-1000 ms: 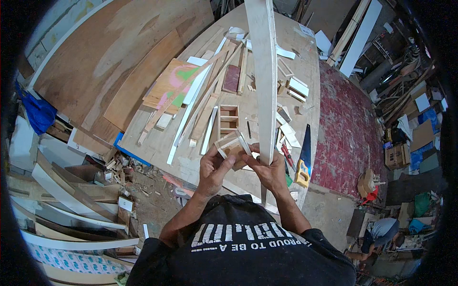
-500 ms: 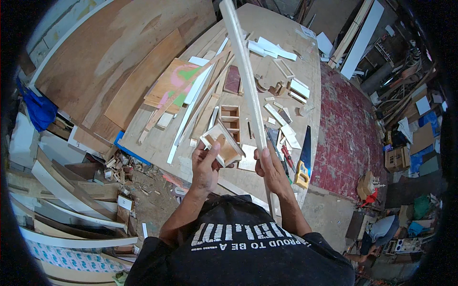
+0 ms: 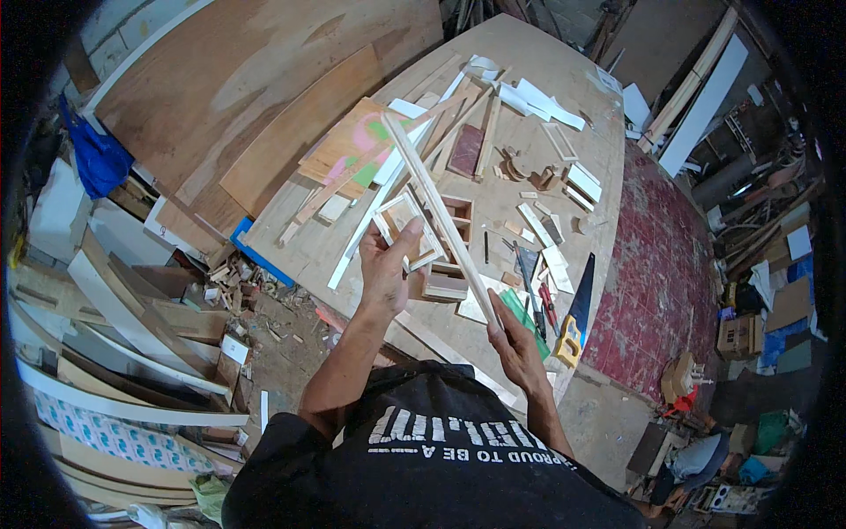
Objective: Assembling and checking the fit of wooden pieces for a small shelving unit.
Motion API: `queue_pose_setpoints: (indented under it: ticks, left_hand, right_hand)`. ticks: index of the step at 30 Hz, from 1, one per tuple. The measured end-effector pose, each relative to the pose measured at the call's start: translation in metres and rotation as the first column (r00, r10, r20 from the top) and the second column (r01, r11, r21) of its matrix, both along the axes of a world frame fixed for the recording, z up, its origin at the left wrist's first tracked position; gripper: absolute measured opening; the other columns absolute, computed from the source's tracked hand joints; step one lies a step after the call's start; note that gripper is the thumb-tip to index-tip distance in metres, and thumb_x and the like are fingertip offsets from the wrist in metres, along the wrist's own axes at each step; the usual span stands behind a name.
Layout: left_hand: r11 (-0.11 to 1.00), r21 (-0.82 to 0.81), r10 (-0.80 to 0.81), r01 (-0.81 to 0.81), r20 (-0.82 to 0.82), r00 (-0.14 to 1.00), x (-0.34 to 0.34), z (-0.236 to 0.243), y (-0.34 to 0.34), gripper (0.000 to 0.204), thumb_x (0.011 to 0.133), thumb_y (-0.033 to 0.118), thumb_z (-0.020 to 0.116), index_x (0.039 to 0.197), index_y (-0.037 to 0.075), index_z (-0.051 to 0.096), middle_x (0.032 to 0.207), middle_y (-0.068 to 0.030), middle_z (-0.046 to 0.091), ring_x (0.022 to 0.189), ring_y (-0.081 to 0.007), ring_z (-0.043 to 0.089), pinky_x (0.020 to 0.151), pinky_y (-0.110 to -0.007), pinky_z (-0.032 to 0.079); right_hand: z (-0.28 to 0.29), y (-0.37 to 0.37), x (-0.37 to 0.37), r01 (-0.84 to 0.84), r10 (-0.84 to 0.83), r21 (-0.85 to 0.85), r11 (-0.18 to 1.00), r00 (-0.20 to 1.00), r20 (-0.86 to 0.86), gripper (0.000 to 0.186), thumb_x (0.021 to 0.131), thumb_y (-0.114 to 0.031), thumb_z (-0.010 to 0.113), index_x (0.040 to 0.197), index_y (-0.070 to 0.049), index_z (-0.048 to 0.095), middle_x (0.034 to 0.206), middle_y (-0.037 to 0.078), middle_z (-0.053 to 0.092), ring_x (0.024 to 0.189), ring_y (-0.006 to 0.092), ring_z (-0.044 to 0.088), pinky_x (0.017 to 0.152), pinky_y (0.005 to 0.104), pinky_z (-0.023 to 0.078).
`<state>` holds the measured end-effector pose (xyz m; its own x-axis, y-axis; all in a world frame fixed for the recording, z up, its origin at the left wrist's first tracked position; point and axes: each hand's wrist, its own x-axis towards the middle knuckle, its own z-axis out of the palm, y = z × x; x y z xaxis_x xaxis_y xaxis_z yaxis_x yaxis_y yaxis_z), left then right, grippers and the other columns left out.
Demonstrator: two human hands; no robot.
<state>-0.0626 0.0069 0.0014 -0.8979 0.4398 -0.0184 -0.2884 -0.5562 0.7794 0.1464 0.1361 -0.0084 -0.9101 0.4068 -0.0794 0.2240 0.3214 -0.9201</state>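
Note:
My left hand (image 3: 384, 269) grips a small square wooden frame box (image 3: 394, 214), its thumb across the near side. My right hand (image 3: 513, 339) is closed on the lower part of a long pale wooden strip (image 3: 419, 172), which slants up-left past the box. Behind these, a wooden compartment box (image 3: 458, 207) rests on the plywood table (image 3: 502, 48), partly hidden by the strip. Right of my right hand lie red-handled pliers (image 3: 548, 307), a handsaw with a yellow handle (image 3: 571, 339) and a green object (image 3: 533, 326); a dark pencil-like stick (image 3: 486, 247) lies above it.
Boards and offcuts (image 3: 348, 132) cover much of the table. Large plywood sheets (image 3: 220, 79) stand at the left, curved pieces (image 3: 123, 326) below them. A red tiled floor (image 3: 652, 264) runs along the right. A co-worker (image 3: 696, 463) is at the lower right.
The long strip has tilted from upright toward the upper left. My left hand has raised the small box, turning it, and my right hand has moved down and slightly right along with the strip.

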Motion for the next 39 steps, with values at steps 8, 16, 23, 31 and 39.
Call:
queue_pose_setpoints:
  ticks: [8,16,23,31,39]
  left_hand:
    - [0.989,0.007,0.149,-0.149,0.002,0.989,-0.013,-0.004,0.001,0.029,0.086,0.015,0.075,0.11,0.009,0.06,0.093,-0.0023,0.067,0.074,-0.0114,0.067,0.053,-0.028,0.054]
    - [0.988,0.06,0.134,-0.14,0.091,0.987,-0.018,-0.001,-0.007,0.035,0.082,0.009,0.078,0.113,0.006,0.061,0.105,-0.0057,0.069,0.091,-0.0134,0.067,0.083,-0.03,0.055]
    - [0.991,0.053,0.122,-0.126,0.066,0.99,-0.016,0.006,-0.006,0.036,0.082,0.008,0.078,0.113,0.006,0.06,0.104,-0.0058,0.068,0.092,-0.0133,0.067,0.084,-0.03,0.055]
    - [0.994,0.01,0.112,-0.112,-0.002,0.994,-0.012,0.012,-0.006,0.034,0.084,0.012,0.075,0.114,0.008,0.058,0.096,-0.0041,0.067,0.077,-0.0113,0.068,0.053,-0.027,0.055]
    - [0.991,0.017,0.134,-0.134,0.026,0.991,-0.009,0.012,-0.006,0.037,0.084,0.011,0.076,0.115,0.007,0.057,0.099,-0.0052,0.067,0.081,-0.012,0.067,0.062,-0.028,0.058]
  right_hand:
    - [-0.013,0.004,0.016,-0.057,0.079,-0.151,0.987,0.987,0.144,0.051,0.1,-0.022,0.055,0.148,-0.009,0.042,0.144,0.018,0.05,0.13,0.026,0.049,0.105,0.04,0.042]
    - [-0.025,0.008,0.031,-0.064,0.093,-0.209,0.976,0.987,0.133,0.051,0.099,-0.02,0.057,0.147,-0.006,0.043,0.146,0.017,0.048,0.134,0.0267,0.045,0.11,0.0416,0.037]
    - [-0.032,0.012,0.042,-0.075,0.104,-0.217,0.973,0.986,0.129,0.054,0.099,-0.026,0.058,0.147,-0.007,0.043,0.148,0.017,0.046,0.136,0.0287,0.042,0.112,0.0431,0.035]
    - [-0.045,0.014,0.047,-0.05,0.081,-0.224,0.973,0.988,0.132,0.056,0.098,-0.029,0.059,0.147,-0.007,0.044,0.138,0.013,0.05,0.121,0.0234,0.046,0.102,0.038,0.039]
    - [-0.041,0.014,0.043,-0.08,0.095,-0.175,0.981,0.992,0.08,0.056,0.098,-0.028,0.059,0.147,-0.006,0.044,0.122,0.007,0.056,0.097,0.0143,0.051,0.085,0.0283,0.044]
